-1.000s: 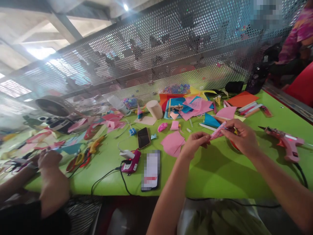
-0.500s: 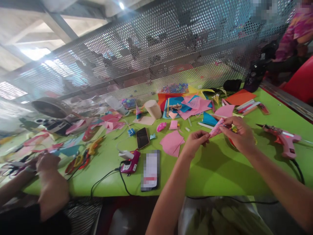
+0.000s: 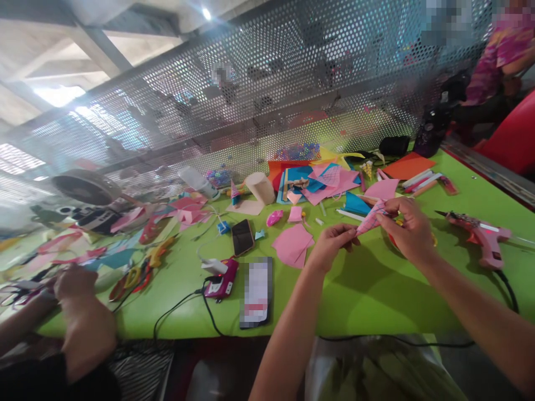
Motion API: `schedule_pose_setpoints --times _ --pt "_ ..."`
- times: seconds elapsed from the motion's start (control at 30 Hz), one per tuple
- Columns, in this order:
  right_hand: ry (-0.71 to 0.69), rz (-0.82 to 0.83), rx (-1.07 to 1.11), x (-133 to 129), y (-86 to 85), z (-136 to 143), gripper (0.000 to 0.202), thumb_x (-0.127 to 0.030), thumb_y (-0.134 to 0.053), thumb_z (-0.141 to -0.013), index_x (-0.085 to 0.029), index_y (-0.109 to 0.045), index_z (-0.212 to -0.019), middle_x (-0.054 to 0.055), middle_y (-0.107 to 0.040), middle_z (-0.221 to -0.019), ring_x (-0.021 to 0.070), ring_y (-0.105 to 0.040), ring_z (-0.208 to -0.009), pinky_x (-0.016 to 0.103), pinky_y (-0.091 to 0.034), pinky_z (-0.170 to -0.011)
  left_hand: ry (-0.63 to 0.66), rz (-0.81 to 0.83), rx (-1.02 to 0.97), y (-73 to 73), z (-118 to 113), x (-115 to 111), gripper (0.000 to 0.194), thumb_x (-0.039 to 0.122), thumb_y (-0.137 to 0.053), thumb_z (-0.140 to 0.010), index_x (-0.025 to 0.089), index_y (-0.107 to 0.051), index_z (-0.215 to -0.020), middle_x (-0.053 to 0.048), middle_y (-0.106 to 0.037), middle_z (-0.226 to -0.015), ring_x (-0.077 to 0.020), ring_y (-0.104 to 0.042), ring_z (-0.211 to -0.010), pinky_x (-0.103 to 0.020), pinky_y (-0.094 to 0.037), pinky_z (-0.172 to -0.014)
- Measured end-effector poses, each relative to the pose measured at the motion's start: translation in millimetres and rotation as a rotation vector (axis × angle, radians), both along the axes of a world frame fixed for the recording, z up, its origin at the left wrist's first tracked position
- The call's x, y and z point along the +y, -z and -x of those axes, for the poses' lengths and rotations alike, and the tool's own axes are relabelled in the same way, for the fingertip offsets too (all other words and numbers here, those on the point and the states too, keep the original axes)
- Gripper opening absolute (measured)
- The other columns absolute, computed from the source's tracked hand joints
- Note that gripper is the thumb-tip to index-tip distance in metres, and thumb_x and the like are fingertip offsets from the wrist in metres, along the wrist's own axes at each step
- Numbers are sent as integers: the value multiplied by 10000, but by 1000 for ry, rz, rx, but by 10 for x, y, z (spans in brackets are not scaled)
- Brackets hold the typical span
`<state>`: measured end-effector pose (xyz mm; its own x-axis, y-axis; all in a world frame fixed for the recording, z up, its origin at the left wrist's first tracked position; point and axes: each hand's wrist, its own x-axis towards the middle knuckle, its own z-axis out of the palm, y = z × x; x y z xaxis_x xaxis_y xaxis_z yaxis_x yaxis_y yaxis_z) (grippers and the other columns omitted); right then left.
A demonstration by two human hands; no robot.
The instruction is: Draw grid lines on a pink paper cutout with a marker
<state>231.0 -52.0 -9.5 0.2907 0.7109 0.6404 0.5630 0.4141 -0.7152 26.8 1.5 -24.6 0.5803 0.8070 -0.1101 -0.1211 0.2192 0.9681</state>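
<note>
A small pink paper cone [image 3: 370, 219] with crossed lines is held above the green table [image 3: 355, 301]. My left hand [image 3: 336, 242] pinches its narrow lower tip. The wide upper end is gripped by my right hand [image 3: 407, 225], fingers curled round it. Left of my hands lie rounded pink paper pieces [image 3: 292, 245]. Partly hidden behind my right hand are yellow-handled scissors. To the right rests a pink glue gun [image 3: 485, 236] with its black cord. A blue paper piece [image 3: 356, 204] lies just behind the cone.
Two phones [image 3: 243, 237] and a magenta power adapter [image 3: 222, 279] with cables lie left of centre. Another person's hands [image 3: 77, 281] are at the far left, by scissors [image 3: 132, 278]. Coloured paper [image 3: 330, 181], a bottle [image 3: 198, 182] and a mesh panel [image 3: 251, 106] stand behind.
The view has shifted very slightly. My hands still hold the cone in nearly the same place, and the other person's hands have moved a little to the left.
</note>
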Motion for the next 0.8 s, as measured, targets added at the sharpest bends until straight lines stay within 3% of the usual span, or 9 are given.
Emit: schedule_pose_setpoints --times 0.23,0.37,0.47,0.63,0.8 --pt "58 -34 -29 19 57 2 160 -319 -697 -909 -295 -577 -806 51 -653 -854 300 -610 -907 465 -463 -838 -14 -63 -1 0 -20 -23 454 524 -903 -751 139 -782 -958 -33 -723 -728 -104 -595 -621 -236 -449 -611" --pt "99 -48 -47 37 83 -12 165 -316 -693 -911 -296 -570 -802 50 -645 -845 298 -607 -902 468 -472 -839 -18 -142 32 -32 -26 -48 493 609 -801 -847 135 -783 -979 -58 -738 -773 -110 -596 -630 -246 -461 -625" --pt "107 -49 -60 35 86 -12 171 -319 -697 -917 -295 -574 -799 48 -657 -843 299 -615 -906 473 -483 -839 -56 -217 76 -13 -49 -51 516 622 -821 -823 138 -788 -1000 -53 -727 -774 -120 -607 -649 -244 -457 -612" --pt "67 -46 -38 6 60 3 153 -328 -721 -939 -296 -616 -833 52 -685 -876 301 -643 -949 472 -503 -865 -135 -241 118 49 -78 -19 453 552 -852 -795 147 -801 -992 -33 -712 -716 -121 -607 -616 -235 -439 -566" --pt "-32 -12 157 -8 -21 38 130 -396 -758 -931 -299 -675 -959 51 -723 -930 269 -682 -865 446 -550 -817 -159 -226 131 59 -63 15 387 500 -830 -816 144 -803 -965 -38 -734 -711 -98 -564 -557 -229 -431 -548"
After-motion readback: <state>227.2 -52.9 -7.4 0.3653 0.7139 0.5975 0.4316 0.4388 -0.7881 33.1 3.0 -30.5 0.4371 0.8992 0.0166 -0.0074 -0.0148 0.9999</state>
